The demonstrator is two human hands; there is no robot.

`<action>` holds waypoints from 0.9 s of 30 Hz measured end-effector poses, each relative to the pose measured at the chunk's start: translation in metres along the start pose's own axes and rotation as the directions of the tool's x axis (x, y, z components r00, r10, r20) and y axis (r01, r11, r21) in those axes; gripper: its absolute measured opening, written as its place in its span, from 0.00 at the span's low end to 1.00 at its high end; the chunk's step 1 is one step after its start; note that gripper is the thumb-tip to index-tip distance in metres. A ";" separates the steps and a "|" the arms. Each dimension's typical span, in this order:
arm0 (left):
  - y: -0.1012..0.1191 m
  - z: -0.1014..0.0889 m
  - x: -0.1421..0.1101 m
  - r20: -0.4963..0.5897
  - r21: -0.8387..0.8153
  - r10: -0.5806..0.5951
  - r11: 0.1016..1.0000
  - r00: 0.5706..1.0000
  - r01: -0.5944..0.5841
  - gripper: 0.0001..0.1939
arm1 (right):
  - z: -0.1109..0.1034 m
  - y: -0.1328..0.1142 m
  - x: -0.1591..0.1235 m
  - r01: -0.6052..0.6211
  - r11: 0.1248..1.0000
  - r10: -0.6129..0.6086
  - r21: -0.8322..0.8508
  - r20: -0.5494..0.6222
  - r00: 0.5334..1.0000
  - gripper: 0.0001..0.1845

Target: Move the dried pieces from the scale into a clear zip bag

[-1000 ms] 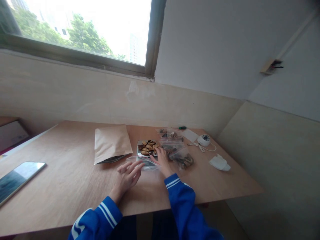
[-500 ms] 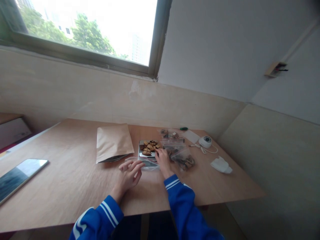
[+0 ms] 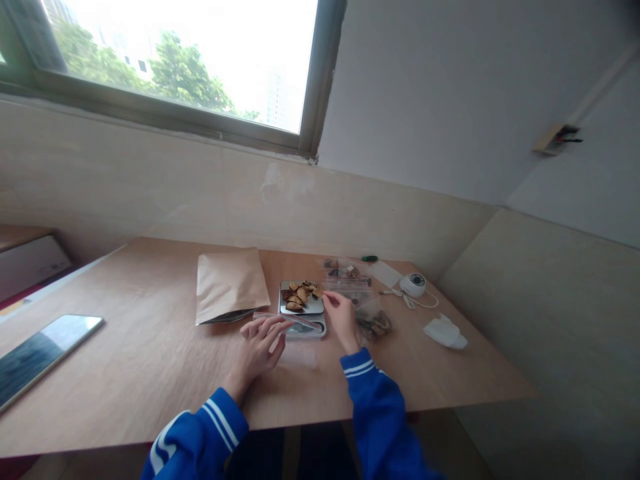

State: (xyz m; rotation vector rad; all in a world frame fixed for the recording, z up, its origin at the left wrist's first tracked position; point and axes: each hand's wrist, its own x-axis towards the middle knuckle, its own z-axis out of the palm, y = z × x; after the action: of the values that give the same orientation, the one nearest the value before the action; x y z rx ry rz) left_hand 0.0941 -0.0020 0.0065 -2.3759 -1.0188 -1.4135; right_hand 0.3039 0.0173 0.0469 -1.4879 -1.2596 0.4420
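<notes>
Brown-edged tan dried slices [image 3: 296, 298] lie heaped on the plate of a small flat scale [image 3: 314, 309]. At the plate's right edge, my right hand [image 3: 343, 319] pinches one dried slice [image 3: 318, 293] between thumb and fingertips. A clear zip-lock bag [image 3: 301, 358] lies in front of the scale, its zip edge crossing the scale's front. My left hand [image 3: 263, 345] is at that edge, fingers partly curled around it; the exact grip is hard to make out.
Behind my left hand lies a brown paper pouch [image 3: 233, 285]. Clear bags of dark dried pieces [image 3: 374, 325] sit right of the scale. Further right are a white dome camera [image 3: 413, 285] with its cable and a crumpled white wrapper [image 3: 445, 331]. A phone [image 3: 47, 353] lies far left.
My right hand has drawn back to the right from the heap, with a slice at its fingertips. My left hand stays at the bag's edge.
</notes>
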 end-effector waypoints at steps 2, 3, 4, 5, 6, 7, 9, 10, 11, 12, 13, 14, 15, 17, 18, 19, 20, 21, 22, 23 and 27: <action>0.000 0.001 0.000 0.006 0.007 0.001 1.000 1.000 -0.001 0.15 | -0.007 -0.018 -0.005 -0.097 0.969 0.078 0.227 0.089 0.993 0.16; -0.001 0.002 0.000 0.005 0.012 0.003 1.000 1.000 -0.003 0.14 | -0.009 -0.027 -0.008 -0.155 0.938 0.108 0.310 0.163 0.981 0.18; -0.001 0.002 0.000 0.002 0.020 0.004 1.000 1.000 -0.004 0.13 | -0.010 -0.035 -0.012 -0.208 0.910 0.126 0.359 0.241 0.962 0.20; -0.001 0.003 -0.001 -0.006 0.028 0.005 1.000 1.000 -0.005 0.12 | -0.010 -0.042 -0.016 -0.248 0.893 0.130 0.376 0.313 0.941 0.21; -0.002 0.004 -0.001 -0.016 0.034 0.006 0.999 1.000 -0.005 0.11 | -0.010 -0.047 -0.019 -0.271 0.890 0.126 0.366 0.375 0.918 0.21; -0.002 0.004 -0.002 -0.029 0.038 0.008 0.999 1.000 -0.007 0.10 | -0.009 -0.050 -0.022 -0.276 0.900 0.115 0.339 0.424 0.898 0.20; -0.004 0.006 -0.004 -0.062 0.039 0.013 0.999 0.998 -0.011 0.08 | -0.007 -0.052 -0.027 -0.226 0.938 0.074 0.263 0.485 0.871 0.16; -0.004 0.006 -0.005 -0.078 0.038 0.018 0.999 0.997 -0.015 0.07 | -0.006 -0.051 -0.028 -0.180 0.959 0.048 0.221 0.498 0.866 0.14; -0.005 0.007 -0.006 -0.091 0.038 0.026 0.999 0.995 -0.023 0.06 | -0.004 -0.050 -0.028 -0.129 0.976 0.025 0.174 0.500 0.865 0.12; -0.006 0.008 -0.007 -0.099 0.039 0.036 0.999 0.994 -0.033 0.05 | -0.004 -0.049 -0.029 -0.076 0.989 0.003 0.127 0.496 0.868 0.10; -0.006 0.008 -0.009 -0.104 0.042 0.047 0.998 0.993 -0.043 0.05 | -0.003 -0.048 -0.028 -0.029 0.996 -0.016 0.085 0.491 0.871 0.09; -0.006 0.009 -0.010 -0.105 0.047 0.057 0.998 0.993 -0.052 0.05 | -0.002 -0.048 -0.028 0.012 0.999 -0.035 0.050 0.490 0.871 0.08; -0.007 0.009 -0.011 -0.106 0.054 0.065 0.997 0.992 -0.059 0.05 | -0.002 -0.048 -0.027 0.058 0.998 -0.062 0.025 0.500 0.864 0.08; -0.007 0.009 -0.012 -0.114 0.061 0.067 0.996 0.991 -0.060 0.06 | -0.002 -0.052 -0.026 0.173 0.985 -0.144 0.001 0.555 0.819 0.08; -0.007 0.010 -0.012 -0.119 0.060 0.066 0.996 0.991 -0.059 0.06 | -0.002 -0.054 -0.026 0.235 0.972 -0.187 -0.004 0.591 0.785 0.08; -0.007 0.010 -0.012 -0.127 0.055 0.066 0.997 0.990 -0.060 0.07 | -0.002 -0.057 -0.026 0.291 0.957 -0.223 -0.008 0.621 0.751 0.08; -0.007 0.009 -0.012 -0.134 0.048 0.069 0.997 0.989 -0.063 0.08 | -0.002 -0.059 -0.026 0.339 0.941 -0.254 -0.010 0.643 0.722 0.08; -0.007 0.009 -0.012 -0.142 0.039 0.075 0.997 0.987 -0.070 0.08 | -0.002 -0.061 -0.026 0.375 0.927 -0.280 -0.005 0.655 0.701 0.08; -0.007 0.009 -0.012 -0.147 0.031 0.080 0.997 0.986 -0.076 0.08 | -0.003 -0.063 -0.025 0.398 0.917 -0.306 0.009 0.657 0.689 0.08; -0.006 0.009 -0.012 -0.150 0.025 0.084 0.996 0.985 -0.081 0.09 | -0.004 -0.063 -0.023 0.414 0.910 -0.334 0.030 0.646 0.686 0.08; -0.005 0.009 -0.012 -0.155 0.010 0.079 0.997 0.985 -0.078 0.08 | -0.005 -0.050 -0.005 0.430 0.902 -0.393 0.025 0.455 0.799 0.11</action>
State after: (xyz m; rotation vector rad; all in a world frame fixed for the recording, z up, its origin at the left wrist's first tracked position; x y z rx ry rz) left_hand 0.0931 0.0010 -0.0087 -2.2355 -0.8783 -1.5378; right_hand 0.2829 0.0037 0.0901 -1.1524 -1.9446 0.4604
